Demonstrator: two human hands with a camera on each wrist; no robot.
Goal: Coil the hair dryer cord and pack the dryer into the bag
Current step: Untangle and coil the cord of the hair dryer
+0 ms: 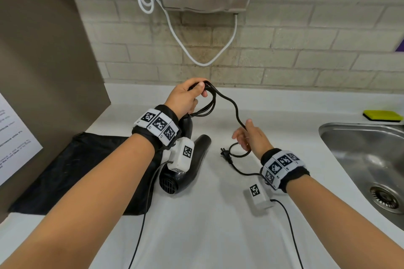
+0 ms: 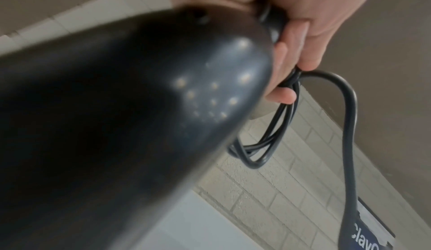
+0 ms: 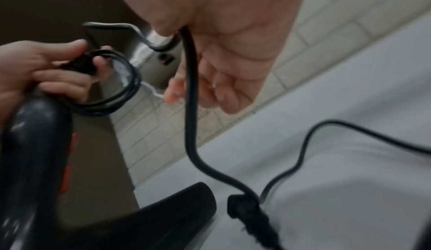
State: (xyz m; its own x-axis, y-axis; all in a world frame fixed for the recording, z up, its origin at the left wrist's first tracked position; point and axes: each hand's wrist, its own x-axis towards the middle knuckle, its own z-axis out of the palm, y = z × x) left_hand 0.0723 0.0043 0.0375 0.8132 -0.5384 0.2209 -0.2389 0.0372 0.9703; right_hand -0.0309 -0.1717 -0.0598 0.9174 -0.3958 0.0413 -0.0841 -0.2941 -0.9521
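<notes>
Forearms fill the head view's foreground; beyond them the left hand (image 1: 185, 98) curls its fingers round gathered loops of thin black rubber cord (image 1: 229, 102) at the handle of the glossy black plastic hair dryer (image 1: 185, 172), which sits right of the flat black fabric bag (image 1: 72, 172). Right of the dryer, the right hand (image 1: 251, 137) pinches the slack. Left-wrist view: loops hang loosely, so they could slip free. Right-wrist view: the black two-pin plug (image 3: 247, 209) lies beside the dryer and may snag.
</notes>
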